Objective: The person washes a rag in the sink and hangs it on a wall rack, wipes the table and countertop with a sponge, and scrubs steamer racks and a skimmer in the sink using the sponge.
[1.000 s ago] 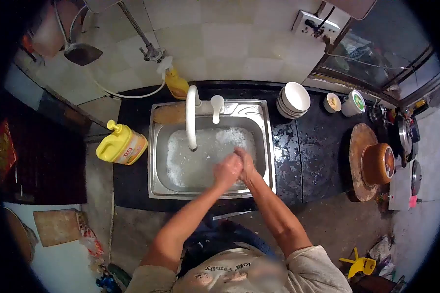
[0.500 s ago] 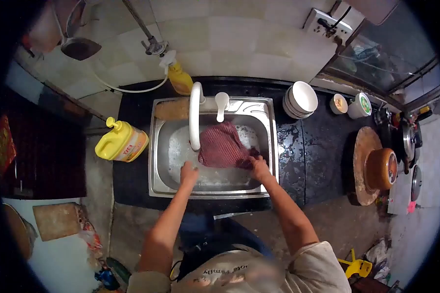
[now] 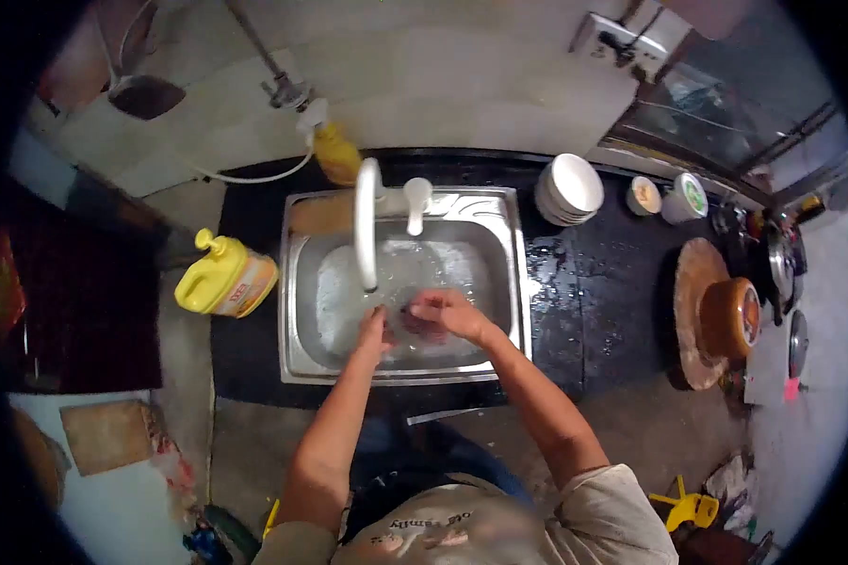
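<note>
The steel sink (image 3: pixel 290 282) holds shallow, sudsy-looking water. Over its middle, my right hand (image 3: pixel 450 313) is closed on a dark red cloth (image 3: pixel 426 328), bunched small and blurred by motion. My left hand (image 3: pixel 375 331) is just left of the cloth, below the tip of the white faucet (image 3: pixel 366 221). Its fingers look apart and a gap separates it from the cloth. The white faucet lever (image 3: pixel 416 202) stands behind the basin.
A yellow pump jug (image 3: pixel 231 278) stands left of the sink, and a yellow bottle (image 3: pixel 334 155) behind it. Stacked white bowls (image 3: pixel 575 188), a small cup (image 3: pixel 644 196) and a white tub (image 3: pixel 686 200) line the back right. Farther right is a round brown board (image 3: pixel 695 315).
The cloth, spread across the basin before, is now bunched small under my right hand. My right hand has moved left toward my left hand. The view has shifted slightly.
</note>
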A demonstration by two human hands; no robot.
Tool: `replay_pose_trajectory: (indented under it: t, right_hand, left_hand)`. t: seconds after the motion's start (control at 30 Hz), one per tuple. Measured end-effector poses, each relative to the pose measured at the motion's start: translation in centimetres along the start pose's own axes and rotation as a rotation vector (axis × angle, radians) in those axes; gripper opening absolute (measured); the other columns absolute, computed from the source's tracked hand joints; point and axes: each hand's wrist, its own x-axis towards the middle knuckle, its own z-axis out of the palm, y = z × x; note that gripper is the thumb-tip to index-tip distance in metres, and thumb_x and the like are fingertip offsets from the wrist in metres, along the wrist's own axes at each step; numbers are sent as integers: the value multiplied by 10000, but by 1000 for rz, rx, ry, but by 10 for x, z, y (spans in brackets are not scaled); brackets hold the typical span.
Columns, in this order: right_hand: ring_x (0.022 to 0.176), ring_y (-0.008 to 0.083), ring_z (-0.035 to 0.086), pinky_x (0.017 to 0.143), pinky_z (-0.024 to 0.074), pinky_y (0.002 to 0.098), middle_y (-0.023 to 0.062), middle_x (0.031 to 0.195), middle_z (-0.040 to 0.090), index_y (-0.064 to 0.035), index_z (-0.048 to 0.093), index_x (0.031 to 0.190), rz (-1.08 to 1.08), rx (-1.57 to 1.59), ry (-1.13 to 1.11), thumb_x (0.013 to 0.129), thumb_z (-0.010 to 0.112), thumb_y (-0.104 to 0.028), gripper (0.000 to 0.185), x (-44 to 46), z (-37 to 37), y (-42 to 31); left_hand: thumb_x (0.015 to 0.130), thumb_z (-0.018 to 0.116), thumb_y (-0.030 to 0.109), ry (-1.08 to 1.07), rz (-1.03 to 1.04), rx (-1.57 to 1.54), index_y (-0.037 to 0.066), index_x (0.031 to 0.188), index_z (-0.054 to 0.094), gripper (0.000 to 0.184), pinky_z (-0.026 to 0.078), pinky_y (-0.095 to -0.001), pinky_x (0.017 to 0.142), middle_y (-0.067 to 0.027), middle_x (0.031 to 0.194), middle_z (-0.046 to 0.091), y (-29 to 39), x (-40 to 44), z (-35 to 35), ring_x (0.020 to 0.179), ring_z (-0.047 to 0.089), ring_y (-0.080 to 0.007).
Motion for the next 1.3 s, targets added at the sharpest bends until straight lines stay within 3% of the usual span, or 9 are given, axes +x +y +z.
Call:
replay_pose_trajectory:
  t: [0.2, 0.33, 0.43, 0.63, 0.73, 0.8, 0.93, 1.13, 1.3]
  right_hand:
    - [788, 150, 560, 738, 491, 304, 20, 940, 588, -106, 546, 1121, 241, 617, 337, 873, 599, -387, 379, -13, -5, -16]
    - [961, 226, 556, 819, 490, 365, 94, 1109, 529, -98, 480, 1175, 337, 1097, 261, 852, 604, -471, 509, 5, -6, 41]
    - [745, 196, 565, 660, 474, 367, 32, 832, 577, -113, 521, 955, 183, 1215, 150, 893, 540, -476, 369, 31, -11, 81]
    - [656, 162, 550, 598, 455, 327, 23, 744, 558, -97, 556, 866, 197, 924, 383, 949, 444, -419, 352, 14, 42, -20]
    - [623, 157, 504, 588, 427, 333, 24, 688, 539, -96, 569, 804, 109, 81, 494, 947, 444, -408, 365, 31, 6, 30]
    - [597, 132, 450, 559, 391, 329, 12, 646, 504, -77, 560, 753, 137, 376, 540, 938, 451, -415, 400, 20, 5, 22]
    - [631, 109, 487, 550, 407, 278, 15, 676, 520, -62, 567, 902, 169, 463, 311, 895, 565, -333, 270, -5, 20, 12]
    - [816, 308, 631, 690, 499, 375, 135, 872, 639, -73, 605, 1057, -361, -786, 138, 719, 660, -65, 343, 1, -22, 42]
    - [914, 328, 538, 744, 403, 464, 134, 897, 539, -90, 583, 919, -321, -992, 405, 702, 670, -115, 235, -5, -18, -19]
  left_hand:
    - [908, 499, 438, -170, 245, -140, 135, 1037, 571, 337, 506, -342, 574, -10, 896, 635, 47, -49, 46, 779, 621, -184]
    - [878, 585, 312, 43, 1141, 542, 94, 877, 588, 218, 478, -352, 576, -53, 796, 642, 29, -108, 109, 681, 631, -237]
    - [866, 592, 305, 60, 1648, 982, 70, 831, 597, 238, 482, -405, 642, -97, 777, 633, 31, -146, 127, 706, 624, -298]
    - [853, 602, 288, 353, 874, 717, 64, 797, 557, 236, 453, -437, 687, -163, 796, 580, 78, -77, 85, 775, 581, -372]
    - [852, 594, 279, 249, 1132, 631, 78, 835, 540, 209, 447, -450, 681, -160, 799, 574, 31, -109, 106, 769, 575, -377]
    - [846, 594, 270, 196, 1362, 853, 79, 879, 532, 204, 446, -455, 670, -146, 831, 583, 11, -138, 114, 792, 583, -360]
    - [813, 621, 241, 178, 812, 798, 67, 950, 568, 228, 459, -451, 720, -148, 934, 587, 27, -78, 70, 871, 578, -357]
    - [874, 541, 206, 335, 847, 466, 11, 857, 542, 196, 440, -356, 672, -120, 793, 585, 79, -50, 1, 731, 550, -228]
    - [852, 553, 126, 379, 960, 170, 21, 845, 496, 119, 419, -299, 673, -41, 767, 511, 80, -48, -5, 721, 479, -129]
